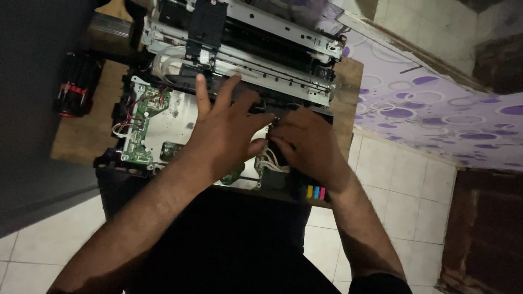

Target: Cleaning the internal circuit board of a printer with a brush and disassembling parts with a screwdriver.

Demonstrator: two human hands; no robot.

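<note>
the opened grey inkjet printer chassis (pixel 239 60) sits mid-frame on the brown wooden tabletop (pixel 81 136), long axis left-right. left hand (pixel 226 130) lies spread flat, grasping nothing; right hand (pixel 308 144) pinches white tubes (pixel 268 162) beneath it.

Small wooden counter (pixel 81 142), brown top, over a white tiled floor (pixel 403 190). Opened printer chassis (pixel 239 71) sits directly on it, filling centre to 3 o'clock, front edge overhanging at 6. Red-and-black screwdriver set (pixel 76 84) lies at 9 o'clock, just beside the chassis. Bare wood shows at 8.
</note>
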